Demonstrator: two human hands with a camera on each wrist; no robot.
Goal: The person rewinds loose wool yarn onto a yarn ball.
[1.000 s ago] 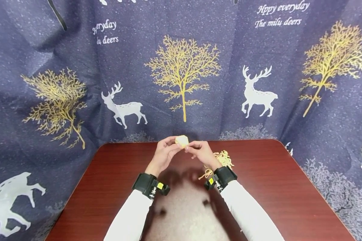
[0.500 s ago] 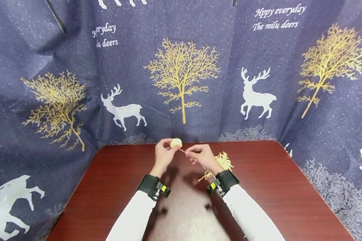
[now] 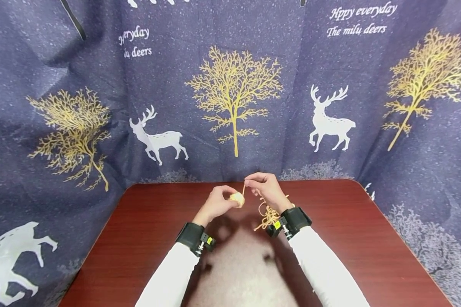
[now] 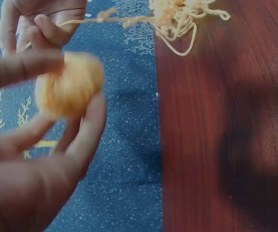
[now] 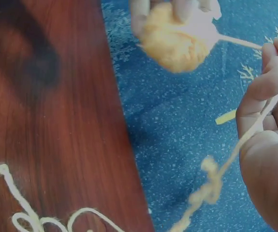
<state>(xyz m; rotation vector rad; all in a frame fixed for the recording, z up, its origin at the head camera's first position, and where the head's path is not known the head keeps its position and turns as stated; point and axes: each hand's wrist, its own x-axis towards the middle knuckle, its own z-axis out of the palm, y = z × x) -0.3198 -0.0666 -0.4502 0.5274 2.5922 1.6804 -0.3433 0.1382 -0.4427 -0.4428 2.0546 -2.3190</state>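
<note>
My left hand (image 3: 217,203) holds a small pale-yellow yarn ball (image 3: 237,199) between thumb and fingers, above the far part of the table. In the left wrist view the yarn ball (image 4: 71,86) is blurred. My right hand (image 3: 266,187), higher and to the right, pinches a strand of yarn (image 5: 240,42) that runs taut from the ball to its fingertips. From that hand the strand trails down through a knotted, kinked stretch (image 5: 207,191). It leads to a loose heap of the same yarn (image 3: 269,216) on the table below the right wrist.
The reddish-brown wooden table (image 3: 349,238) has rounded far corners. Just behind its far edge hangs a dark blue curtain (image 3: 157,85) printed with deer and golden trees. Both wrists wear black camera straps (image 3: 297,219).
The right hand has moved up and right, drawing the strand away from the ball. My left hand has lowered and shifted right with the ball. Part of the heap's yarn is lifted.
</note>
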